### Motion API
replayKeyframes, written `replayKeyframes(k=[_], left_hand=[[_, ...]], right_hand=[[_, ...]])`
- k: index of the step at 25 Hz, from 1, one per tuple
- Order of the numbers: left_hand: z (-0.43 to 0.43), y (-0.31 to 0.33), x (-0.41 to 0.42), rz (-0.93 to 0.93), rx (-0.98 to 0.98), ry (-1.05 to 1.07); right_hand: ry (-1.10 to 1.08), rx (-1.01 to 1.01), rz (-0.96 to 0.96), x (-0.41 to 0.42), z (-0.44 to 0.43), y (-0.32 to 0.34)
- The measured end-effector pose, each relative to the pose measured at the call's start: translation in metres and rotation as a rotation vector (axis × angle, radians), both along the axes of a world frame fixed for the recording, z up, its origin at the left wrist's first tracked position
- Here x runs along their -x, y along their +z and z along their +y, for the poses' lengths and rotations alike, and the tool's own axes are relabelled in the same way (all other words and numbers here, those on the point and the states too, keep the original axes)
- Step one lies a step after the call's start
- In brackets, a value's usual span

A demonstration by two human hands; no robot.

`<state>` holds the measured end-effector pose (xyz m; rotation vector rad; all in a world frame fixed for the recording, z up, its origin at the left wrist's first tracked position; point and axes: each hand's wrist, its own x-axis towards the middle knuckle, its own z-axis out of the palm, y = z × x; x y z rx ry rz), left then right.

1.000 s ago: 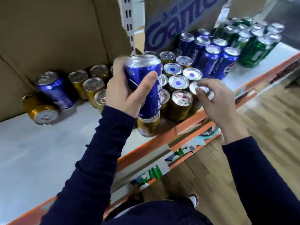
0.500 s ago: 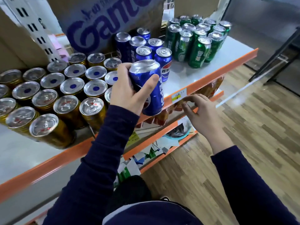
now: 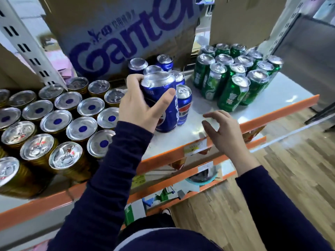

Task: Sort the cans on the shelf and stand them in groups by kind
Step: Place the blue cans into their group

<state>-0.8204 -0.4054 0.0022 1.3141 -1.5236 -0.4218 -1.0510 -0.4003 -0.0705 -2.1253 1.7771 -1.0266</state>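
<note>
1. The fingers (image 3: 134, 82) of the left hand (image 3: 137, 107) are clamping around the upper body of a blue can (image 3: 161, 104), with the thumb pressing across its front; the can is standing upright.
2. The base of the blue can is now sitting at, or just above, the white shelf (image 3: 268, 98); contact cannot be told. A second ago the can was being carried high in front of the gold cans (image 3: 56, 124); it is now arriving at the front of the blue group (image 3: 163, 69), just beside that group's front can.
3. The right hand (image 3: 224, 131) is hovering over the shelf's orange front edge (image 3: 282, 111), fingers spread apart and holding nothing. Half a second ago it was lower, below that edge.
4. The green cans (image 3: 233, 77) are standing as a separate cluster to the right, apart from the blue group. The gold cans are filling the left side in rows.
5. Judgement: the placing step is nearing completion. The can is joining its own kind, so release is the likely next action, provided the base is resting flat on the shelf.
</note>
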Motion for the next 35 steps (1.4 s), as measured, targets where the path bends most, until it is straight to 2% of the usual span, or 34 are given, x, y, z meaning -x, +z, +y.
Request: replayKeyframes(k=[6, 12, 16, 19, 21, 26, 30, 32, 35], left_hand=[[-0.038, 0.013, 0.017, 0.069, -0.003, 0.081], [-0.071, 0.034, 0.048, 0.063, 0.042, 0.215], [-0.101, 0.053, 0.070, 0.043, 0.105, 0.303], [-0.134, 0.056, 0.086, 0.048, 0.014, 0.279], [-0.152, 0.050, 0.091, -0.046, -0.112, 0.252], [-0.171, 0.032, 0.087, -0.630, -0.349, 0.315], [-0.180, 0.022, 0.101, -0.883, -0.537, 0.384], [-0.181, 0.019, 0.109, -0.938, -0.603, 0.385], [-0.167, 0.023, 0.107, -0.840, -0.559, 0.325]], right_hand=[[0.105, -0.017, 0.078, 0.020, -0.057, -0.005], [0.394, -0.083, 0.226, 0.046, -0.081, -0.019], [0.505, -0.107, 0.297, 0.061, -0.085, -0.023], [0.620, -0.132, 0.310, 0.077, -0.092, -0.021], [0.656, -0.132, 0.284, 0.082, -0.093, -0.022], [0.652, -0.091, 0.256, 0.081, -0.093, -0.026], [0.661, -0.088, 0.243, 0.083, -0.093, -0.025], [0.670, -0.093, 0.249, 0.084, -0.094, -0.025], [0.682, -0.128, 0.264, 0.085, -0.094, -0.025]])
